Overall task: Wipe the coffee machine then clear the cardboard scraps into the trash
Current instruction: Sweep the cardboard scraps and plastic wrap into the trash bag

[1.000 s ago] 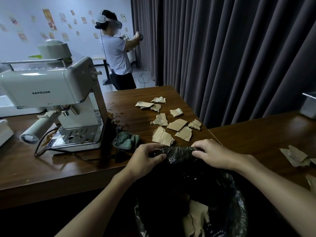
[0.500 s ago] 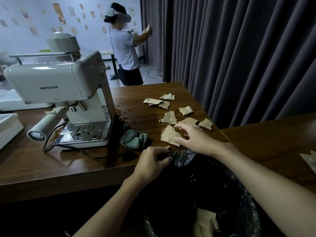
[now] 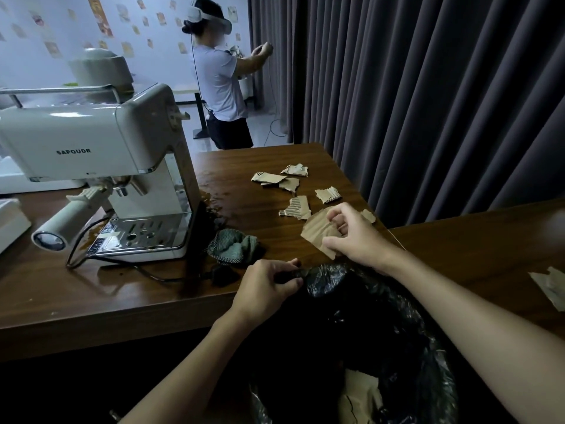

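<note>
Black crinkled plastic, the rim of the trash bag [image 3: 324,278], is pinched in my left grip [image 3: 269,286], which holds the mouth up against the table's near edge. My right grip [image 3: 357,237] is curled onto the largest torn tan cardboard scrap [image 3: 315,231], thumb at its near edge, just beyond the bag. I judge the drag to be the weak spot: if the slack rim sags, the piece could slide off the edge and miss the opening. The smaller ribbed scraps [image 3: 295,208] farther back mean longer reaches, and some could scatter. The dark wooden table [image 3: 153,295] looks wet and stained beside the cream coffee machine [image 3: 91,142], with a crumpled green cloth [image 3: 235,244] at its base. Grey curtains [image 3: 428,87] close the right side, and a person in a headset [image 3: 220,78] stands well behind.
</note>
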